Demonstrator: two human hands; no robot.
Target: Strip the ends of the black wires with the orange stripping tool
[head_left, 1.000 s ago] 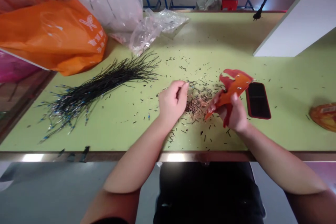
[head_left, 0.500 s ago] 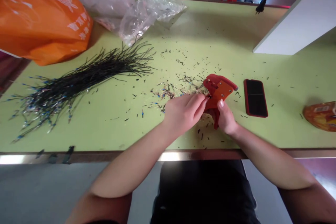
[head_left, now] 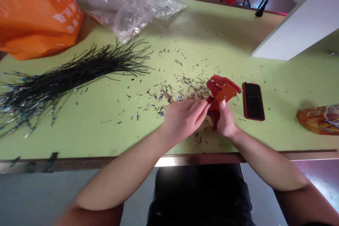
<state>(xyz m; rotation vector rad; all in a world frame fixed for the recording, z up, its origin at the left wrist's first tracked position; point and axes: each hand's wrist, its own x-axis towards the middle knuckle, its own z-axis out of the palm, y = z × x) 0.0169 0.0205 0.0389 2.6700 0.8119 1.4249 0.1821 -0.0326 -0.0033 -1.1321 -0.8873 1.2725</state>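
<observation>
My right hand (head_left: 227, 122) is wrapped around a red and orange wire stripper (head_left: 224, 91), its thumb lying along the tool's body. The stripper's head points up and left, and its red handle hangs below. At the tool's side my left hand (head_left: 184, 117) is pinched closed, fingertips at the jaws. A small dark bit shows there, but what the fingers hold is hidden. Under and left of the hands lie short wire scraps (head_left: 169, 95), some with blue parts. A large bundle of black wires (head_left: 87, 65) with blue and bare tips lies to the left.
A phone (head_left: 253, 101) lies right of the stripper, and an orange packet (head_left: 319, 120) sits farther right. An orange bag (head_left: 39, 17) and clear plastic bags (head_left: 143, 12) stand at the back left. A white panel (head_left: 296, 24) and a black plug (head_left: 261, 11) are at the back right.
The camera view has shifted slightly, moving the table things a little left in the picture. Both hands stay at the stripper in nearly the same pose.
</observation>
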